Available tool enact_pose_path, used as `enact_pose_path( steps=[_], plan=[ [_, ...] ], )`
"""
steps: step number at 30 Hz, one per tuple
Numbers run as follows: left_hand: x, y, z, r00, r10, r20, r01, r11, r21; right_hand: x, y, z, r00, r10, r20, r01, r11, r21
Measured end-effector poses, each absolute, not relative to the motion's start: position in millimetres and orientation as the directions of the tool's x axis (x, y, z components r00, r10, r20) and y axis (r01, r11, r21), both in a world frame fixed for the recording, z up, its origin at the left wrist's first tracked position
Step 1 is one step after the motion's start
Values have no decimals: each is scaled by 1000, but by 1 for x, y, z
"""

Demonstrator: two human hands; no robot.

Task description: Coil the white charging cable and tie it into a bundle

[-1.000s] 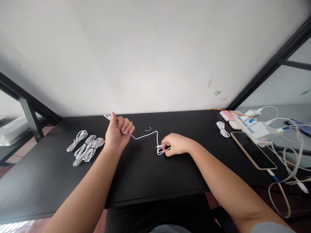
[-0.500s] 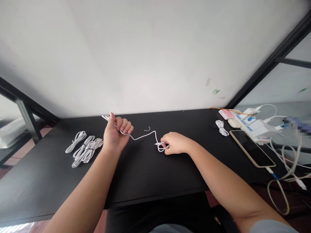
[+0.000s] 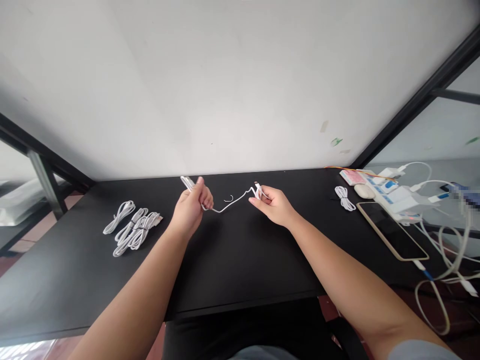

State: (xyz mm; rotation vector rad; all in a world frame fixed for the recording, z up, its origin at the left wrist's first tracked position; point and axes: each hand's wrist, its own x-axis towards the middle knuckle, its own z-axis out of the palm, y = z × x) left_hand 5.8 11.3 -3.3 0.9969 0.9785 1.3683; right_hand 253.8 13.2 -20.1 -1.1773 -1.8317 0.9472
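A white charging cable [image 3: 228, 205] runs between my two hands above the black table [image 3: 247, 260]. My left hand [image 3: 192, 204] is closed around one part of it, and cable ends stick out above the thumb. A small loop and a plug of the same cable are pinched in my right hand [image 3: 273, 202], between thumb and fingers. Slack cable sags between the hands. Behind it, a thin bent white twist tie [image 3: 228, 199] lies on the table.
Several bundled white cables [image 3: 137, 227] lie at the left. Towards the right are another bundled cable [image 3: 344, 198], a white mouse-like object [image 3: 363, 191], a phone [image 3: 392, 231] plugged into a cable, and a power strip [image 3: 382, 195] with chargers. A wall [image 3: 225, 100] rises behind the table.
My left hand has moved right and turned. My right hand has lifted and turned, raising its loop and plug from the tabletop. The hands are closer together.
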Motion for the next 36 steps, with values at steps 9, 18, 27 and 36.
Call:
enact_pose_path(
  steps=[9, 18, 27, 36],
  plan=[
    [12, 5, -16, -3, 998, 64, 420, -57, 906, 248, 7, -18, -268, 902, 338, 318, 414, -853],
    [3, 15, -25, -29, 999, 23, 549, -3, 836, 249, 4, -17, -149, 893, 424, 328, 449, -831],
    [0, 11, -22, 5, 994, -111, 864, 52, 501, 249, 4, -18, -103, 884, 455, 354, 460, -814],
    [-4, 14, -17, 19, 982, -189, 926, 54, 373, 249, 6, -21, -151, 884, 442, 353, 466, -811]
  ],
)
